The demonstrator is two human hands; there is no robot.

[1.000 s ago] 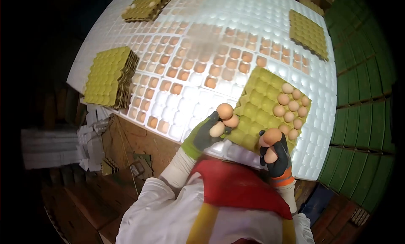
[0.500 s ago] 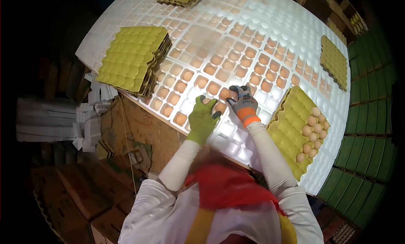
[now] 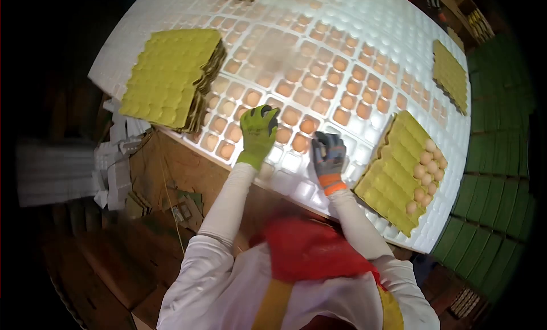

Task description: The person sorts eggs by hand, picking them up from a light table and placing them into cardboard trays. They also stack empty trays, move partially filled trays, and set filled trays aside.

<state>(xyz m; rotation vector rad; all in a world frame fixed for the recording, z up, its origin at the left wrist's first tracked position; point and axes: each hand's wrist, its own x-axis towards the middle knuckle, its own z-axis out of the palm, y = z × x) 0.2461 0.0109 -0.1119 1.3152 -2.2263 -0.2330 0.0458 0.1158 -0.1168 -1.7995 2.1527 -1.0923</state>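
My left hand (image 3: 259, 134), in a green glove with dark fingertips, is over the white egg tray (image 3: 292, 161), its fingers bent together above a cup. Whatever lies under the fingertips is hidden. To the right, my right hand (image 3: 329, 157), in a grey glove with an orange cuff, hovers at the tray with curled fingers, slightly blurred. I cannot see anything inside them. A brown egg (image 3: 307, 126) and another egg (image 3: 300, 143) sit in cups just left of the right hand. More eggs fill cups around the left hand, while nearer cups are bare and bright.
A stack of yellow egg flats (image 3: 171, 76) stands on the left. On the right, a yellow flat (image 3: 387, 170) holds several pale eggs (image 3: 426, 171). Another flat (image 3: 449, 76) lies farther right. Green boxes (image 3: 484, 216) line the right side; white foam pieces (image 3: 117, 165) are at left.
My left hand has moved up and left, and my right hand slightly down. Two eggs now show in cups beside the right hand, where it was before. The view has shifted a little.
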